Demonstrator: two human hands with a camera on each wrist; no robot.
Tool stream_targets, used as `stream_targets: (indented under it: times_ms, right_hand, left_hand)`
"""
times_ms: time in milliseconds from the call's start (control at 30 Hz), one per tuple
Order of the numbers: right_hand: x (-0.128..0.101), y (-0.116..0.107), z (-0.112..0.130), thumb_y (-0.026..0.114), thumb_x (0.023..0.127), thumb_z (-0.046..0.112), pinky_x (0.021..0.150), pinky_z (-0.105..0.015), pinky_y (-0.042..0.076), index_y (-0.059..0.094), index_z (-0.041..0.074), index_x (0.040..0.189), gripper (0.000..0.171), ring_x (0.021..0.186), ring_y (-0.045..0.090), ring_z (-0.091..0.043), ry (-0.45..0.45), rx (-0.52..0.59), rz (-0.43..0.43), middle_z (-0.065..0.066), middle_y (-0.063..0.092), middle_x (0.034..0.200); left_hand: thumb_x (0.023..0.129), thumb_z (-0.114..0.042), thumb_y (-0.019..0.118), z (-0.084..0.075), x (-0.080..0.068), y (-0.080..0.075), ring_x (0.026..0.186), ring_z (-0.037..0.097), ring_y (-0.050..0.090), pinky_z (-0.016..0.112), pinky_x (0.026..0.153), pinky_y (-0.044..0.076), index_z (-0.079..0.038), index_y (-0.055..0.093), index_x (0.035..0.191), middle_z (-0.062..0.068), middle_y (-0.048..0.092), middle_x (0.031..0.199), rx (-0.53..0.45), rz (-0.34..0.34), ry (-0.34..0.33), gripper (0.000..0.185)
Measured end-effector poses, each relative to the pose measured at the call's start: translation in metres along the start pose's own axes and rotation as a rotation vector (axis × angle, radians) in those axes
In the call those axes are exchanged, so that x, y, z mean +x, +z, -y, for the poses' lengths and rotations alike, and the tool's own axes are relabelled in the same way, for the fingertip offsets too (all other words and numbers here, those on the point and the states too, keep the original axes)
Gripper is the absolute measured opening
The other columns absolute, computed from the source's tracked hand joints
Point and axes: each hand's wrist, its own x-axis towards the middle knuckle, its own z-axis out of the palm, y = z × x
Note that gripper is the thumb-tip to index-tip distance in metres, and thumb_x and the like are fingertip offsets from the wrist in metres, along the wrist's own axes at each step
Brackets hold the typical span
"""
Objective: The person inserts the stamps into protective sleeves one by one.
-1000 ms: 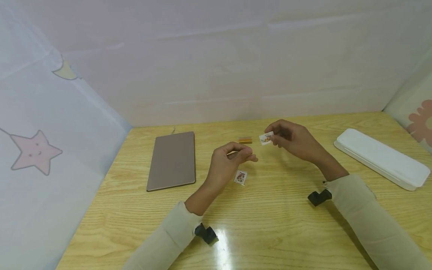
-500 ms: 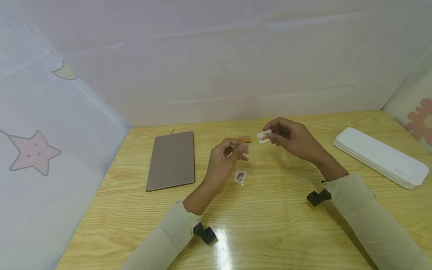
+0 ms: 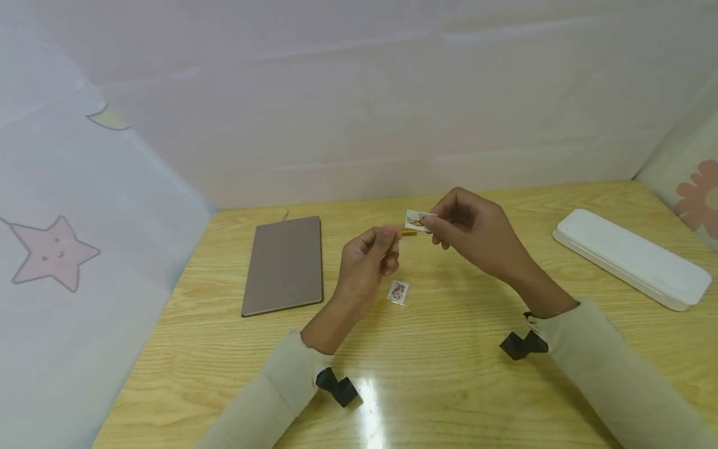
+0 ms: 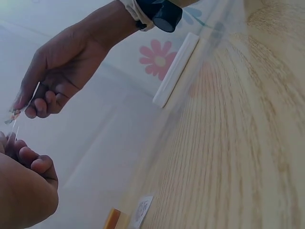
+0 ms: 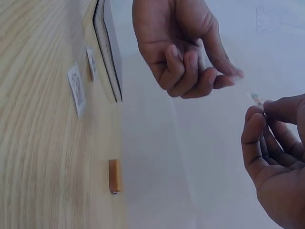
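In the head view my right hand (image 3: 477, 234) pinches a small white picture card (image 3: 416, 220) with a colourful figure on it, raised over the table's far part. Just left of the card, my left hand (image 3: 364, 262) has thumb and forefinger pressed together. Between those fingertips, the right wrist view shows a thin, clear, film-like piece (image 5: 233, 80). Seen from the left wrist, the fingertips of both hands nearly meet. Another small picture card (image 3: 398, 292) lies flat on the table below the left hand. Behind the left fingertips shows a small orange-brown block (image 3: 409, 232).
A flat taupe notebook (image 3: 283, 265) lies left of the hands. On the right rests a long white case (image 3: 631, 259). A second small card (image 5: 92, 64) shows near the notebook in the right wrist view. Pale cloth walls (image 3: 336, 93) bound the wooden table.
The right hand has moved left with its card, towards the left hand. My left hand has drawn slightly left and up; its fingertips now overlap the orange-brown block in the head view.
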Motion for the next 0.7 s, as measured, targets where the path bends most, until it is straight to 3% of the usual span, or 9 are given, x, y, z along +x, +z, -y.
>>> stream_targets:
  times_ms: [267, 700]
  right_hand:
    - [-0.0034, 0.0042, 0.0067, 0.060, 0.092, 0.014, 0.056, -0.033, 0.046, 0.053, 0.005, 0.091, 0.011, 0.066, 0.055, -0.029, -0.060, 0.023, 0.002, -0.014, 0.058, 0.079]
    - [-0.0038, 0.0073, 0.0061, 0.059, 0.092, 0.013, 0.054, -0.033, 0.046, 0.052, 0.004, 0.090, 0.011, 0.065, 0.055, -0.030, -0.060, 0.027, -0.014, -0.014, 0.059, 0.079]
  left_hand:
    - [0.096, -0.027, 0.050, -0.0013, -0.0021, 0.0046, 0.058, 0.013, 0.038, 0.021, 0.051, 0.032, -0.001, 0.057, 0.093, 0.004, 0.049, 0.078, -0.071, 0.035, 0.006, 0.027]
    - [0.099, -0.025, 0.046, 0.0009, -0.0025, 0.0071, 0.058, 0.014, 0.036, 0.023, 0.051, 0.030, -0.002, 0.057, 0.092, 0.005, 0.049, 0.080, -0.014, 0.042, 0.071, 0.027]
